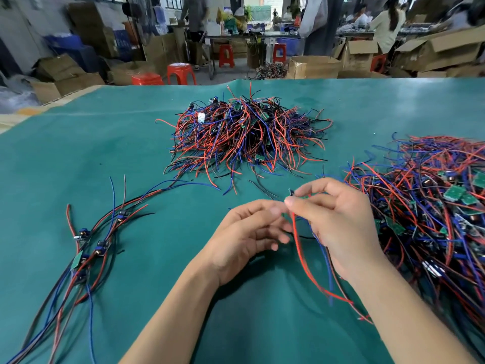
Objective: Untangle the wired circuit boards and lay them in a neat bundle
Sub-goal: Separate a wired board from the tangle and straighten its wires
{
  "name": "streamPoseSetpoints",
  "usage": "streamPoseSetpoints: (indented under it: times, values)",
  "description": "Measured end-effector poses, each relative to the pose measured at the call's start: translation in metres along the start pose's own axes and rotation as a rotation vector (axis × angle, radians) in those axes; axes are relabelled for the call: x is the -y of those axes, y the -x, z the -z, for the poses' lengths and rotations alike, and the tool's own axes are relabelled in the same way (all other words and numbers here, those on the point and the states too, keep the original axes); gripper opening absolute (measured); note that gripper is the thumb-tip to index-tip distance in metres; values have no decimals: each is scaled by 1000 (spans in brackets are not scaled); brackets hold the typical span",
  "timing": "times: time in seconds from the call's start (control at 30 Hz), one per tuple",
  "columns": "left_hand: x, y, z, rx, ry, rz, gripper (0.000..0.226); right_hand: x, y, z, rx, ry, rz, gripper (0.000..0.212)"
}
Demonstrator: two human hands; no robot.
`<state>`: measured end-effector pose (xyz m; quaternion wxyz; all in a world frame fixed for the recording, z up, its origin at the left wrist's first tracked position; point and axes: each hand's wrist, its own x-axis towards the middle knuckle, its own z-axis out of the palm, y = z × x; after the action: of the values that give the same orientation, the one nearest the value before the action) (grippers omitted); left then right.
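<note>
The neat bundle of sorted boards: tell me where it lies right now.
In the head view the neat bundle lies on the green mat at the lower left, left of the left hand and well apart from both tangled piles.

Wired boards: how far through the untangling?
Early. Done: a few boards laid roughly parallel in the bundle at left. In hand: the right hand pinches one board, wires trailing; the left hand sits beside it, fingers loose. Left: the far pile and right pile, both tangled.
</note>
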<state>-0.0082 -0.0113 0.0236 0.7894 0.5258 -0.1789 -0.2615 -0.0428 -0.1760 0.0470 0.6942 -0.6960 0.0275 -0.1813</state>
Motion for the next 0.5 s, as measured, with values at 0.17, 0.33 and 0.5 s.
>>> streamPoseSetpoints:
  times: [0.17, 0.33, 0.5]
  values:
    - [0, 0, -2, -80, 19, 20, 17, -3, 5, -5, 129, 386, 131, 15]
    - [-1, -1, 1, -90, 80, 48, 11, 4, 5, 1, 292, 343, 95, 18]
    - [0, -1, 3, -87, 137, 47, 14, 1, 1, 0, 125, 111, 28, 23]
